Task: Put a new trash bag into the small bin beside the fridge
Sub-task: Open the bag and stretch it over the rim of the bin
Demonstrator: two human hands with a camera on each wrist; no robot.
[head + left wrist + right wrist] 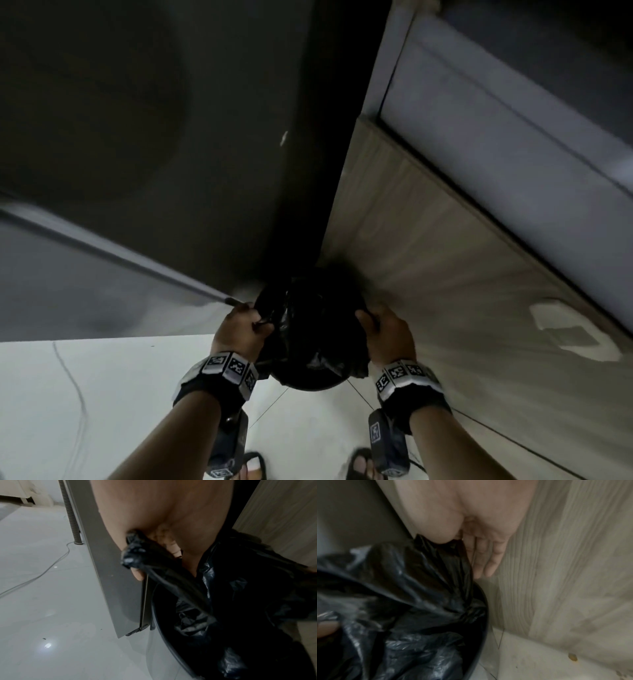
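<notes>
The small dark bin [308, 385] stands on the floor in the gap between the fridge [137, 137] and a wood-grain cabinet panel [445, 274]. A black trash bag [315, 329] sits crumpled in its mouth. My left hand [255, 323] grips a bunched edge of the bag [135, 553] at the bin's left side, right by the fridge corner. My right hand [370, 320] pinches the opposite edge of the bag [402, 588] between thumb and fingers [484, 561], close to the panel. The bin's rim [485, 601] shows under the plastic. The inside of the bin is hidden.
The fridge's grey side [102, 574] and the wood-grain panel [573, 574] hem the bin in tightly. White tiled floor [102, 394] lies in front, with a thin cable [42, 573] on it. My sandalled feet [253, 466] are just below the bin.
</notes>
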